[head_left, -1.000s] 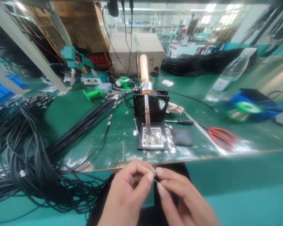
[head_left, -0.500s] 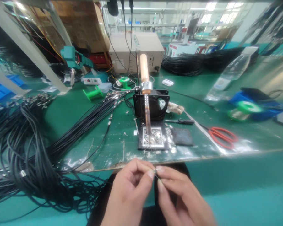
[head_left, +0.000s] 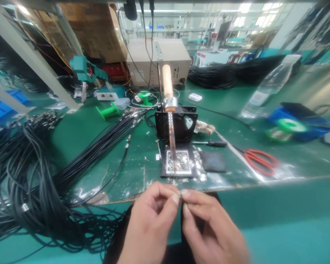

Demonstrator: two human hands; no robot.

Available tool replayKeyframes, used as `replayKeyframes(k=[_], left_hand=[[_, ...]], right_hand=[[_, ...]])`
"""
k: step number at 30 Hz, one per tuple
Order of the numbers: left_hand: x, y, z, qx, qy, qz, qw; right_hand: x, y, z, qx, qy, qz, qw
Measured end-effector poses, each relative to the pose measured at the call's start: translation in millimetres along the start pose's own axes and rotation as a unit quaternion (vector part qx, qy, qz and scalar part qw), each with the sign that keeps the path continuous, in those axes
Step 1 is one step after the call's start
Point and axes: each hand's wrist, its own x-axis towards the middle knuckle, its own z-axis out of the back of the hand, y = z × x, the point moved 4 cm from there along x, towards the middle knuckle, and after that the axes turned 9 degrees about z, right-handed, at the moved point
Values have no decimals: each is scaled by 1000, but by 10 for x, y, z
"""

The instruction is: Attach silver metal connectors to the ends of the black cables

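My left hand [head_left: 154,220] and my right hand [head_left: 211,223] meet fingertip to fingertip just below the table's front edge. Both are closed in a pinch around one tiny piece [head_left: 180,196], too small to make out. Beyond them a soldering iron [head_left: 168,84] with a wooden handle points tip down over a black stand base [head_left: 163,170]. Small metal bits [head_left: 181,161] lie in the base's white-framed square and beside it. A dark sponge-like pad [head_left: 212,161] rests to the right of the base.
Black cable bundles [head_left: 38,176] cover the left side and hang over the edge. Behind the base stands a black fan [head_left: 156,124]. Red-handled scissors [head_left: 260,161], a screwdriver [head_left: 217,143], a solder spool [head_left: 284,130] and a plastic bottle [head_left: 271,86] lie right.
Both hands have risen slightly in view, with their fingertips still together. The thin dark gap between the fingertips has narrowed. The table items have barely shifted in view.
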Motion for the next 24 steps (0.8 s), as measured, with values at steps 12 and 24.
replayKeyframes(k=[12,24], left_hand=[[102,-32,36,2,-6,-9,1000],[227,-84,52,-21,-5,-5,1000]], right_hand=[[70,-100,-84,15,-3,-1,1000],[97,-205,-162,44,12,-6,999]])
